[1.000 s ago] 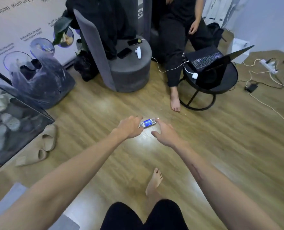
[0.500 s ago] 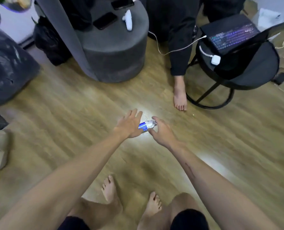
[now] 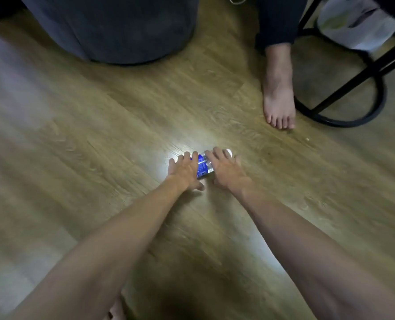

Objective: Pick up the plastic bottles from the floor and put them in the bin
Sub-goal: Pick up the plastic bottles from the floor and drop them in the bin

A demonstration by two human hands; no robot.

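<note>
Both hands are coming down over one plastic bottle [image 3: 203, 166] that is lying on its side on the wooden floor [image 3: 99, 135], and the risk is sitting in the grip itself. The left hand [image 3: 184, 170] is lying over the bottle's base end with its fingers spread and fairly straight, and the right hand [image 3: 225, 168] is covering the neck end in the same way, so neither is looking wrapped around the bottle; whether the thumbs are hooking underneath is hidden. A light, round bottle pressed from above is likely to roll or skid out across the smooth floor, perhaps toward the other person's bare foot [image 3: 278, 95] or the black ring base of the side table [image 3: 344, 122] near it. Thin plastic could also be buckling if the hands are squeezing hard. The bottle is showing a clear body with a blue label around its middle and a white cap [image 3: 229, 152] peeking past the right fingers. No bin is appearing in this view, so carrying is still waiting. Motion blur is softening the grey pouffe [image 3: 122, 31] beyond.
</note>
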